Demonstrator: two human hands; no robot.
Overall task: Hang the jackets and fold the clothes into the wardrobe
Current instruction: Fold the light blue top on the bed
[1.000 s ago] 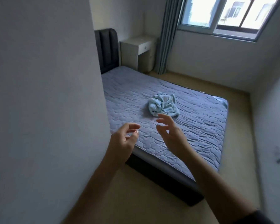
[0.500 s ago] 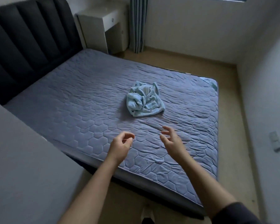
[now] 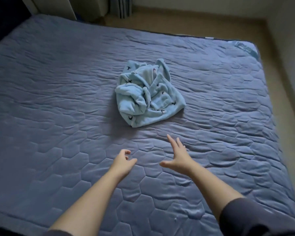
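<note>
Head view, looking down across one bed. At the upper left corner of the frame sits a dark headboard [image 3: 0, 17], with part of one white piece of furniture [image 3: 46, 5] just right of it along the top edge. One blue-grey quilted mattress cover [image 3: 58, 99], stitched in hexagons and wrinkled, fills most of the frame.

Two bare forearms reach in from the bottom edge. The left hand [image 3: 122, 161], lower centre, hovers over the cover with its fingers loosely curled toward the thumb and nothing between them. At top centre hangs the foot of one grey curtain [image 3: 120, 7].

One light blue fleece garment [image 3: 148, 97] with small dark marks lies crumpled in a heap on the middle of the bed, apart from both hands and beyond their fingertips.

The right hand [image 3: 178, 156], just right of the left, is spread wide, fingers straight and pointing toward the garment, thumb stuck out to the left, holding nothing. One dark sleeve [image 3: 249, 217] covers its upper arm at the lower right. Tan floor [image 3: 288, 116] runs down the right edge.
</note>
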